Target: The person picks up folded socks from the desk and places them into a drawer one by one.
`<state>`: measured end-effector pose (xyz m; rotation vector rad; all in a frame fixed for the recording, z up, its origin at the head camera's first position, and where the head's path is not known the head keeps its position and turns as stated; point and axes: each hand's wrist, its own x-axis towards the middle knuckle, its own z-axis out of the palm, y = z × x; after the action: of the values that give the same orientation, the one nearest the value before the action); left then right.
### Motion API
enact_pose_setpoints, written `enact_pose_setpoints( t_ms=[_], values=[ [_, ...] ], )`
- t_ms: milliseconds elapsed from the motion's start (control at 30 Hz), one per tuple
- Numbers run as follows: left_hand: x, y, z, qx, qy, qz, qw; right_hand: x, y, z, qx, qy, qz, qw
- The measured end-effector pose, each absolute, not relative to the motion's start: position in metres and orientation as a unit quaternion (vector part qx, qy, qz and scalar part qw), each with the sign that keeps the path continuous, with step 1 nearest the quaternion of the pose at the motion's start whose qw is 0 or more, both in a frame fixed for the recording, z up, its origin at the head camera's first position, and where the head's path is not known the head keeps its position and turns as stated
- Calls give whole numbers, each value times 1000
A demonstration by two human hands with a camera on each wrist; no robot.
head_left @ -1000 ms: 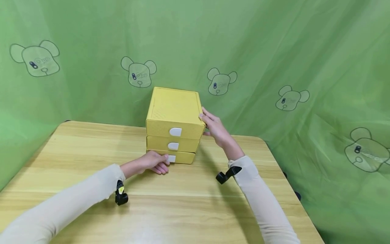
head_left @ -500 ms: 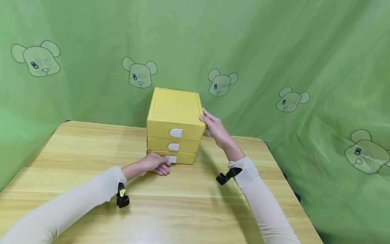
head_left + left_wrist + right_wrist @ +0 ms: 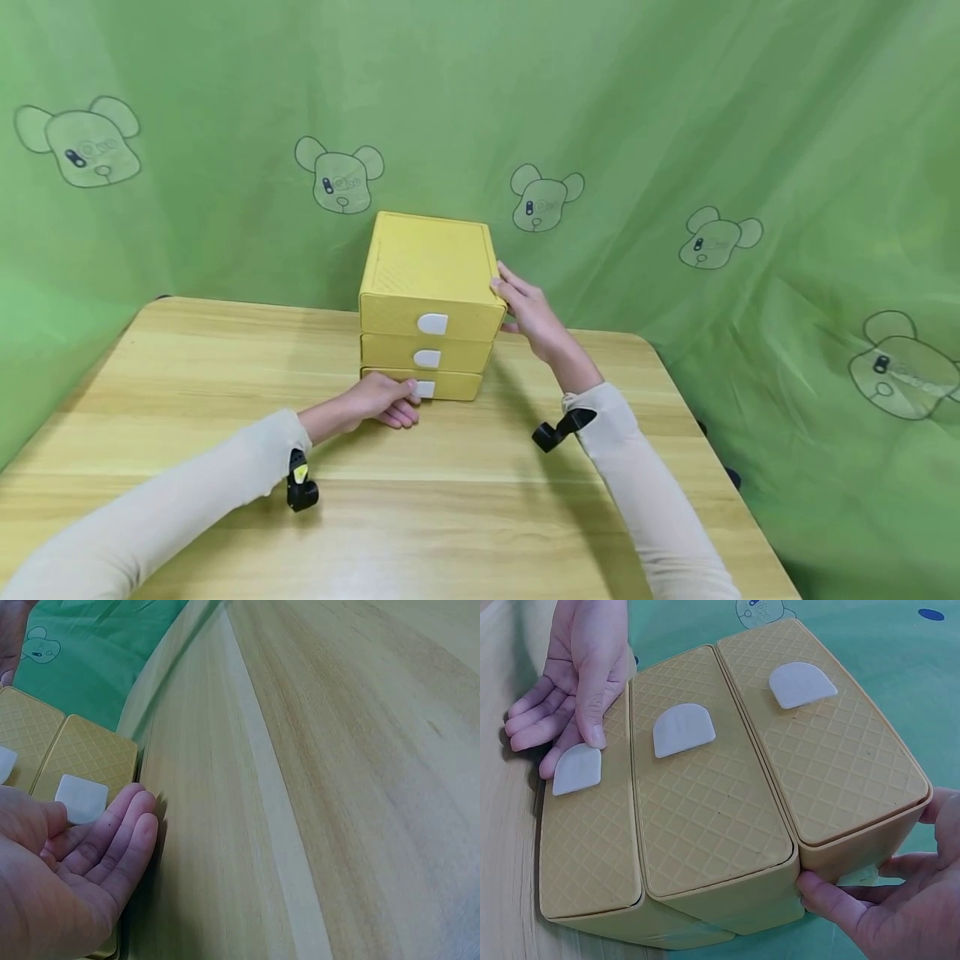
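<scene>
A yellow three-drawer storage box (image 3: 435, 258) with white tab handles stands at the back of the table, its drawers all looking shut. My left hand (image 3: 378, 398) is at the bottom drawer (image 3: 592, 840), where thumb and index finger pinch the white handle (image 3: 82, 799). Its other fingers extend below the handle, near the tabletop. My right hand (image 3: 532, 317) rests against the upper right side of the box, fingertips touching the top drawer section (image 3: 840, 742). Some right fingers are partly hidden behind the box. The middle drawer (image 3: 705, 802) is untouched.
The light wooden table (image 3: 420, 517) extends in front and to both sides. A green curtain (image 3: 630, 108) with bear-head prints hangs right behind the box and along the right side. Black wrist cameras (image 3: 302, 492) protrude below both sleeves.
</scene>
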<state>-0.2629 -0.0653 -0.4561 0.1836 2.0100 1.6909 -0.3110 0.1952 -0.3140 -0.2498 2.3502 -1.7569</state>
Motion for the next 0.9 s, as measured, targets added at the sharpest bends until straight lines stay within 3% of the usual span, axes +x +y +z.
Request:
enact_pose_setpoints(
  t_ms=[900],
  values=[
    [-266, -66, -462, 75, 741, 617, 253, -309, 194, -314, -91, 796, -590, 98]
  ],
)
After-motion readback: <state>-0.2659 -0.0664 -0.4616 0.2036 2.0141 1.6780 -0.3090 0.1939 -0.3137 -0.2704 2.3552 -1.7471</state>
